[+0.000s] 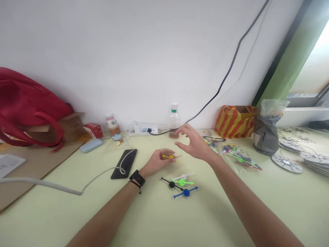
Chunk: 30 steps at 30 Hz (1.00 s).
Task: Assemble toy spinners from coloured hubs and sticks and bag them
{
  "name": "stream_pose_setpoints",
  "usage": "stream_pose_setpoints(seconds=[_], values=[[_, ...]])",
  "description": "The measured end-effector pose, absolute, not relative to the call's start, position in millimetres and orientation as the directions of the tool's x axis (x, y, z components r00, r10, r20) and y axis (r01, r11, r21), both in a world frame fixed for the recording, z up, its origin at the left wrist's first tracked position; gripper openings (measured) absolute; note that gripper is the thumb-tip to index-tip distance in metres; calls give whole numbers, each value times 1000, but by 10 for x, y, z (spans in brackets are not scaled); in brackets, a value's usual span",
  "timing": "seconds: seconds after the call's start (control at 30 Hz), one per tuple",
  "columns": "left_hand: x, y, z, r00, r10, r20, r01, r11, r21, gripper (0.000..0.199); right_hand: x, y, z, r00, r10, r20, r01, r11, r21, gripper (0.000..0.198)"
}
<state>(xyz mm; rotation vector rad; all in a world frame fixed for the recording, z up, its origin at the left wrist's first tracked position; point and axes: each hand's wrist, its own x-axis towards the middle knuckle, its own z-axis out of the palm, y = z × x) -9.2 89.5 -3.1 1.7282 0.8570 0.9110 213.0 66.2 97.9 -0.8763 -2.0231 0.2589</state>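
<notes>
My left hand point(156, 161), wearing a dark watch, rests low over the table with its fingers curled round a yellow arrow spinner point(168, 157). A thin red arrow piece point(178, 156) pokes out beside the fingertips; its middle is hidden. Held in the air to the right is my right hand point(194, 142), empty, thumb and fingers apart. Below the hands lie a black arrow spinner point(172, 185), a white one point(183, 176), a green one point(187, 183) and a blue one point(186, 193), close together and partly overlapping.
Bags of coloured spinner parts point(240, 159) lie right of my right forearm. A phone point(124, 164) with a white cable is on the left. Along the wall stand a clear bottle point(174, 120), a power strip point(144, 129) and a striped bag point(232, 121). Patterned discs point(286, 163) lie far right.
</notes>
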Motion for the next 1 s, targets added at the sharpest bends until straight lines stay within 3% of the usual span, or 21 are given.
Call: stream_pose_setpoints(seconds=[0.07,0.13,0.2,0.3,0.37,0.43,0.53,0.7,0.87,1.0], values=[[-94,904,-20,391,899,197,128,-265,956,49,2116,607,1046,-251,675,694,534,695,-482,12],[-118,918,1,317,932,174,94,-214,972,55,2093,555,1083,-281,720,635,564,659,-497,6],[-150,932,11,268,952,146,60,-167,984,61,2059,520,1057,-477,765,433,550,644,-532,17],[-183,946,-17,247,960,131,36,-145,989,68,1968,507,903,-730,683,34,559,625,-545,22],[-188,955,-57,251,958,139,38,-153,988,66,1887,512,780,-757,627,-181,617,597,-512,32],[-186,965,-95,257,956,145,55,-164,985,63,1815,516,695,-753,583,-305,646,569,-508,25],[-183,971,-124,282,949,143,82,-173,982,60,1775,520,664,-770,553,-319,628,566,-535,13],[-180,952,-126,308,938,160,143,-212,967,56,1885,564,697,-759,578,-299,641,582,-501,19],[-156,924,-120,320,930,181,148,-237,960,55,1935,602,687,-721,532,-445,693,535,-483,25],[-132,900,-93,308,934,183,111,-226,968,50,1938,598,694,-710,548,-442,704,546,-453,22]])
